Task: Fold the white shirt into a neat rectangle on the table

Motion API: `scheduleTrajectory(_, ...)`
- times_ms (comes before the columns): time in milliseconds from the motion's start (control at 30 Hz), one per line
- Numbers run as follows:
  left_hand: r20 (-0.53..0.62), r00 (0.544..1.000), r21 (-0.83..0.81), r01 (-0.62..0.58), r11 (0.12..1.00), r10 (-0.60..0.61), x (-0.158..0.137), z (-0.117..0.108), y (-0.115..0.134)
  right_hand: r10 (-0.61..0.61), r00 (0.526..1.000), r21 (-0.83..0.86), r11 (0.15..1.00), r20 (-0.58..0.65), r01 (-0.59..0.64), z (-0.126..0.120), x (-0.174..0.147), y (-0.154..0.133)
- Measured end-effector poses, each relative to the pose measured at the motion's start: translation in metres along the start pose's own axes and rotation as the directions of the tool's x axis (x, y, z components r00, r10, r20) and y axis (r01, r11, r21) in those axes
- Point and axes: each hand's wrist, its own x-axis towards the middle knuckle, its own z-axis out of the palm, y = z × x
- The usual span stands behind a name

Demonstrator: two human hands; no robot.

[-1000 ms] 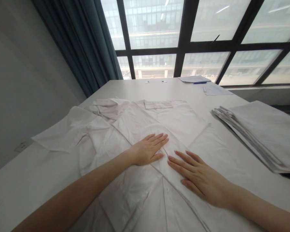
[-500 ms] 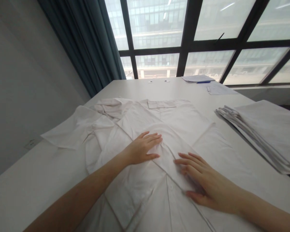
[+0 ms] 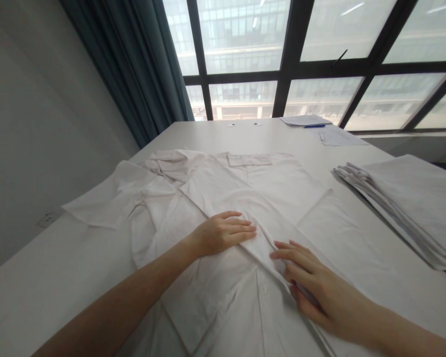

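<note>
A white garment (image 3: 223,178) with a collar-like band at its far end lies spread over the table, its cloth folded across itself in the middle. My left hand (image 3: 223,233) rests palm down on this folded part, fingers stretched out and fairly close together. Closer to me and to the right, my right hand (image 3: 312,282) is at a long folded edge of the same garment. Its thumb and index finger come together at that edge, while the other fingers lie along the cloth. A loose, crumpled part of the garment spreads out at the left.
On the right of the white table (image 3: 208,134) sits a stack of folded white cloth (image 3: 412,198). Papers (image 3: 306,120) and a blue pen (image 3: 314,126) lie at the far end, before the windows. A wall and a dark curtain (image 3: 141,64) border the left side.
My left hand has slid slightly nearer and to the right, its thumb now tucked in. My right thumb has closed toward the index finger at the fold.
</note>
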Motion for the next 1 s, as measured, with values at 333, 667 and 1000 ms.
scheduleTrajectory(333, 0.044, 0.991, 0.061, 0.125, 0.990, -0.128, -0.002, 0.006, -0.003, -0.035, 0.997, -0.026, 0.999, 0.062, 0.036, -0.002, -0.001, -0.001)
scheduleTrajectory(667, 0.117, 0.970, -0.051, 0.222, 0.974, -0.215, -0.003, -0.005, -0.003, 0.093, 0.974, 0.049, 0.995, -0.208, -0.085, 0.011, -0.001, 0.012)
scheduleTrajectory(1000, 0.204, 0.979, -0.219, 0.075, 0.973, -0.030, 0.011, -0.006, 0.016, 0.099, 0.958, -0.072, 0.990, -0.269, -0.123, 0.015, 0.003, 0.017)
